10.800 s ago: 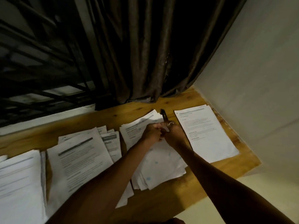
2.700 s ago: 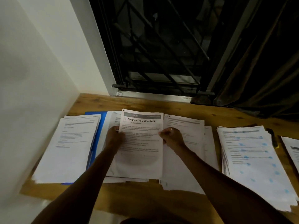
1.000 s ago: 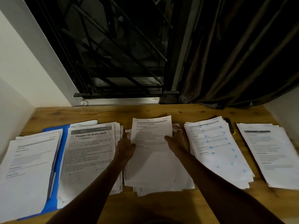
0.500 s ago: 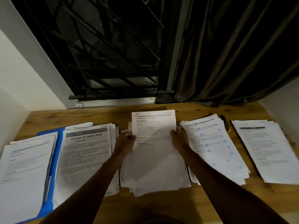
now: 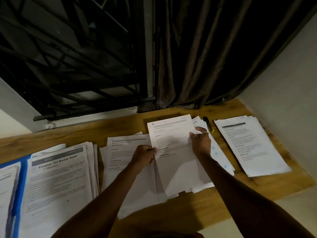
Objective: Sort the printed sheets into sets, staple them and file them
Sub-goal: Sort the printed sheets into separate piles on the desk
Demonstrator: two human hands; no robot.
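Observation:
I hold a set of printed sheets lifted off the table, over the pile with blue dots. My left hand pinches the set's left edge. My right hand, with a ring on one finger, grips its right edge. Just left of the set, the middle pile lies flat. A pile headed "Oil Bottle Refill" rests on a blue folder at the left. Another pile lies at the far right. A black and yellow stapler lies behind my right hand.
The wooden table fills a nook between a white wall on the right and a barred window behind. A dark curtain hangs down to the table's back edge. More sheets lie at the far left.
Both hands have carried the held set to the right, from above the middle pile to above the blue-dotted pile. The view has swung right with them.

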